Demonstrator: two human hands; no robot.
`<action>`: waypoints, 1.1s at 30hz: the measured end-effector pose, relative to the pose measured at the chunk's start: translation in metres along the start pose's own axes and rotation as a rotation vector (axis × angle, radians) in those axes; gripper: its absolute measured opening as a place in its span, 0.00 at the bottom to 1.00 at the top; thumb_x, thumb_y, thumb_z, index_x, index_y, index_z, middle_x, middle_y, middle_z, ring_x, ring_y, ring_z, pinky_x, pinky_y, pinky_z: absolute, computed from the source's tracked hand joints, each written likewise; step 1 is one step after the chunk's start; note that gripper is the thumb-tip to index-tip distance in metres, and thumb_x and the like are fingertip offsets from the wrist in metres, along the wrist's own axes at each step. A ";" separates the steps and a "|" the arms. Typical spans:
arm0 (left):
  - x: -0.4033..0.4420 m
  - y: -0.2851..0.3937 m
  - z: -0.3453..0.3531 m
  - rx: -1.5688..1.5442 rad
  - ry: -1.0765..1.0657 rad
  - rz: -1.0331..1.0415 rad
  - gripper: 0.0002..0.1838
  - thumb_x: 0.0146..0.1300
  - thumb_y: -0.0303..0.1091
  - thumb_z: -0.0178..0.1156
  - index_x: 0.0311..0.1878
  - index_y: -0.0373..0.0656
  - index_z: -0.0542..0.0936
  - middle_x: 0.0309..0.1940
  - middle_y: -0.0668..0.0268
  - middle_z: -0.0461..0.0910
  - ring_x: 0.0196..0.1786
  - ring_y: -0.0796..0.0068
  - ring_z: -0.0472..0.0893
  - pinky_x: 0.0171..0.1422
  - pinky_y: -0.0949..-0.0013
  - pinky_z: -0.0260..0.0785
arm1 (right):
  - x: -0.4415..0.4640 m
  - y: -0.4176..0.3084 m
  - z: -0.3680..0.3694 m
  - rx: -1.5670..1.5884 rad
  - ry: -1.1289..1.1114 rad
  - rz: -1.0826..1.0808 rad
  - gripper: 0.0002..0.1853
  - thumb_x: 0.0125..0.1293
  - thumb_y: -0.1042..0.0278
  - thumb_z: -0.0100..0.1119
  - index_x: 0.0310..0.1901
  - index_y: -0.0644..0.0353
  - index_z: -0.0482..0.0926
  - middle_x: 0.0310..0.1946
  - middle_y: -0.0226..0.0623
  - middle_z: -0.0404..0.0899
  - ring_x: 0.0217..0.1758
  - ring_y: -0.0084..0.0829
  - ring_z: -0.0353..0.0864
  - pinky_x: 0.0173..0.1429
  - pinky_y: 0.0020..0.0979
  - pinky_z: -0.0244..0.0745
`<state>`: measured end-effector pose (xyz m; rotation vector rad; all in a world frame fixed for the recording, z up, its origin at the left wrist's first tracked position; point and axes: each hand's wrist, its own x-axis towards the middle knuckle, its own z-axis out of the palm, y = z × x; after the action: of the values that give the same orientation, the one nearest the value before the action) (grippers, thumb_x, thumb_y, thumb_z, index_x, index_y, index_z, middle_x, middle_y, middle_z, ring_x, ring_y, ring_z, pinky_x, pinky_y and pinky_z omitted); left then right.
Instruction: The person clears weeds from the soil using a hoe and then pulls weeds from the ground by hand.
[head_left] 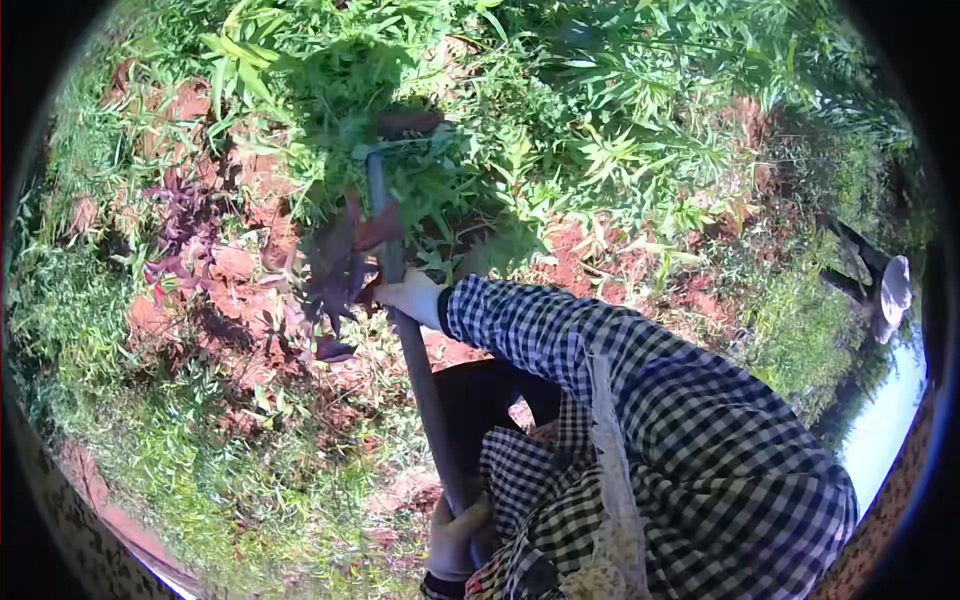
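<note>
My right hand (pixel 412 298) is closed around the upper part of a long dark handle (pixel 423 385), its arm in a black-and-white checked sleeve. Lower down, near my body, my left hand (pixel 458 535) grips the same handle. The handle runs up into green weeds, where a dark brownish piece (pixel 410 124) shows at its far end, blurred and partly covered by leaves. Dark red leaves (pixel 345 255) lie beside the handle, just left of my right hand.
Green weeds (pixel 640 150) grow thickly across the top and right. Reddish soil (pixel 240 265) with a purple-leaved plant (pixel 190 220) shows at the left. Another person, wearing a pale hat (pixel 894 290), is at the far right. A pale frayed strip (pixel 610 460) hangs over my checked clothing.
</note>
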<state>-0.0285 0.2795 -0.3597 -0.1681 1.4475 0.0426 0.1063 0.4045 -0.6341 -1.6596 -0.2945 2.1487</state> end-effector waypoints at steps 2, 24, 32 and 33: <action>0.001 -0.013 -0.001 -0.008 -0.010 0.047 0.19 0.53 0.27 0.60 0.50 0.40 0.71 0.25 0.69 0.74 0.23 0.79 0.73 0.25 0.78 0.64 | -0.003 -0.002 -0.002 0.146 0.024 0.079 0.14 0.56 0.59 0.64 0.31 0.63 0.77 0.23 0.36 0.77 0.24 0.29 0.77 0.25 0.32 0.73; 0.052 -0.113 0.089 0.804 0.134 0.393 0.30 0.54 0.38 0.59 0.56 0.35 0.60 0.36 0.38 0.77 0.39 0.38 0.78 0.44 0.50 0.72 | -0.105 0.027 -0.098 0.452 -0.039 0.061 0.09 0.58 0.64 0.60 0.26 0.60 0.75 0.17 0.32 0.70 0.19 0.28 0.72 0.26 0.31 0.74; 0.068 -0.120 0.139 0.926 0.201 0.393 0.33 0.57 0.38 0.56 0.62 0.35 0.55 0.38 0.38 0.78 0.43 0.38 0.78 0.47 0.47 0.69 | -0.084 0.008 -0.132 -0.157 0.264 -0.083 0.13 0.53 0.64 0.62 0.22 0.65 0.72 0.15 0.38 0.73 0.15 0.32 0.73 0.21 0.32 0.72; 0.070 -0.119 0.143 0.916 0.227 0.413 0.33 0.57 0.38 0.56 0.61 0.35 0.56 0.38 0.38 0.78 0.42 0.38 0.78 0.47 0.46 0.70 | -0.084 0.001 -0.133 -0.149 0.276 -0.034 0.12 0.52 0.67 0.62 0.22 0.66 0.72 0.15 0.39 0.73 0.15 0.32 0.73 0.20 0.33 0.72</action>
<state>0.1367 0.1765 -0.4019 0.8972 1.5722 -0.3091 0.2508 0.3561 -0.5974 -1.9920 -0.4036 1.8821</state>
